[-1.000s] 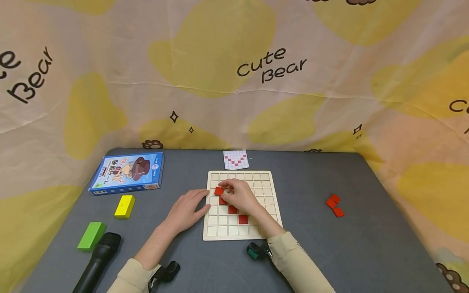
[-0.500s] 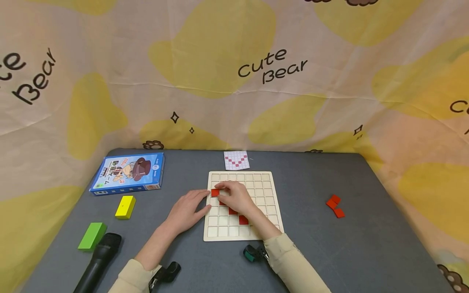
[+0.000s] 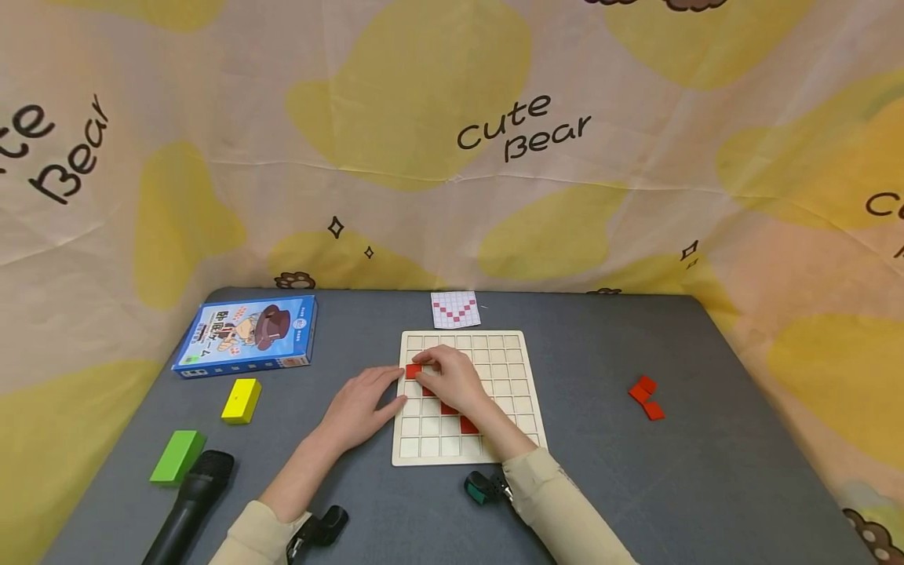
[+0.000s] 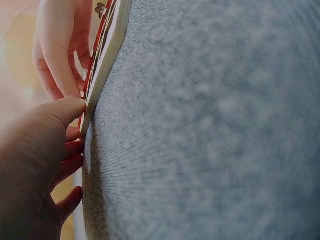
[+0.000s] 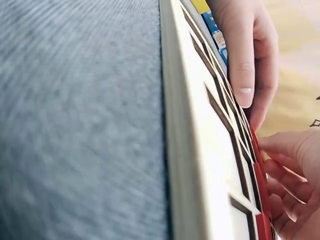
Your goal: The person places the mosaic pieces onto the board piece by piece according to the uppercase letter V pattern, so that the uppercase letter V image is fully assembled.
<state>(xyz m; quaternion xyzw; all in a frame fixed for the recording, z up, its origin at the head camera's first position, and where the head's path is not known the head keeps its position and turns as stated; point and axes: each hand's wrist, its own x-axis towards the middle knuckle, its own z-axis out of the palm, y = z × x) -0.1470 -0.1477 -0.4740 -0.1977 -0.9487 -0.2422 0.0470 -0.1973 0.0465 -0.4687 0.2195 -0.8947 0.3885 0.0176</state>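
A pale wooden grid board point(image 3: 504, 439) lies on the grey table, with red square tiles running diagonally across its cells. At the upper left end of that diagonal is a red tile point(image 3: 413, 371) in a left-column cell. My right hand point(image 3: 455, 382) has thumb and index finger at this tile's edges, pinching it. Another red tile point(image 3: 469, 424) sits nearer the board's front. My left hand point(image 3: 360, 404) rests against the board's left edge, fingers extended and thumb touching the rim, as the left wrist view also shows. The right hand partly covers the middle tiles.
Behind the board lies a pattern card point(image 3: 455, 310) with a V of red squares. Loose red tiles point(image 3: 654, 410) lie at the right. On the left are a blue box point(image 3: 243, 333), a yellow block point(image 3: 242, 400), a green block point(image 3: 177, 457) and a black microphone point(image 3: 191, 506).
My right hand has shifted slightly left with the red tile, which has gone from sitting askew to lying square in the left-column cell. The left hand has stayed at the board's edge.
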